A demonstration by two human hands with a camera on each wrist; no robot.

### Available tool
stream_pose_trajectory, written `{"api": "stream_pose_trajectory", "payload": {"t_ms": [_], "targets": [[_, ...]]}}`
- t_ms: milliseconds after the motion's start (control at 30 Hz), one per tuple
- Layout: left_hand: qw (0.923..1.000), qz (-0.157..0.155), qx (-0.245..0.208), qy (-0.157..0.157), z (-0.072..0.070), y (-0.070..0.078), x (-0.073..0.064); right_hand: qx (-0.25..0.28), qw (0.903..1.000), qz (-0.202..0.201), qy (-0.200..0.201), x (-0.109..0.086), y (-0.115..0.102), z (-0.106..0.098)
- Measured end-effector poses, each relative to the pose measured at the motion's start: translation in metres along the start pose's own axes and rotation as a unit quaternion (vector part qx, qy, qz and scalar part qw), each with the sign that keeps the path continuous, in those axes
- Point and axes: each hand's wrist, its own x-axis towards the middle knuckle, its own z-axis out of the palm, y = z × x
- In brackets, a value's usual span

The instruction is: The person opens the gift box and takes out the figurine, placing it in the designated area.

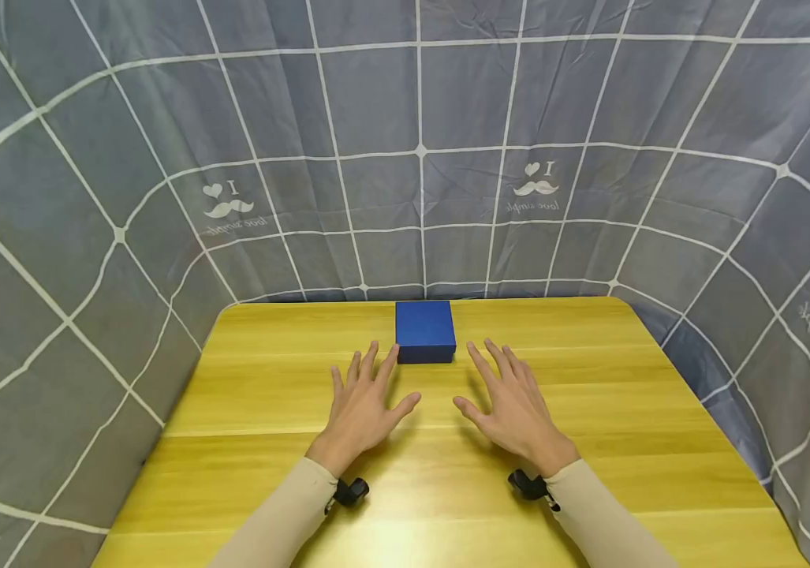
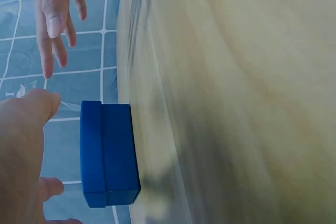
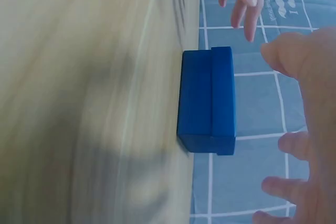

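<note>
A blue box (image 1: 425,327) with a lid sits near the far edge of the table, its lid seam visible in the left wrist view on the box's side (image 2: 107,156). My left hand (image 1: 365,410) is over the table in front of the box and to its left, fingers spread and holding nothing. To the right, my right hand (image 1: 514,406) mirrors it, fingers apart and nothing held. Both hands are apart from each other. The right wrist view shows the closed box (image 3: 207,100) beyond my right hand's fingers. What is inside the box is hidden.
The yellow wood-grain table (image 1: 270,465) stretches out below both arms. A grey curtain (image 1: 376,102) with white grid lines hangs behind the table and along its sides. Each wrist wears a small black camera, such as the left one (image 1: 352,492).
</note>
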Motion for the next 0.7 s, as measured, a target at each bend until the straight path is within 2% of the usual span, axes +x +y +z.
{"api": "stream_pose_trajectory", "payload": {"t_ms": [200,500,700], "targets": [[1.0,0.008,0.0,0.0,0.007,0.002,0.015,0.009,0.9999,-0.008,0.004,0.011,0.002,0.006],[0.9998,0.004,-0.019,0.004,0.011,-0.007,0.041,0.026,0.9996,-0.008,0.0,0.032,0.003,0.016],[0.9997,0.017,-0.015,0.001,0.012,-0.012,0.06,0.057,0.9983,0.002,-0.011,0.048,0.0,0.023]]}}
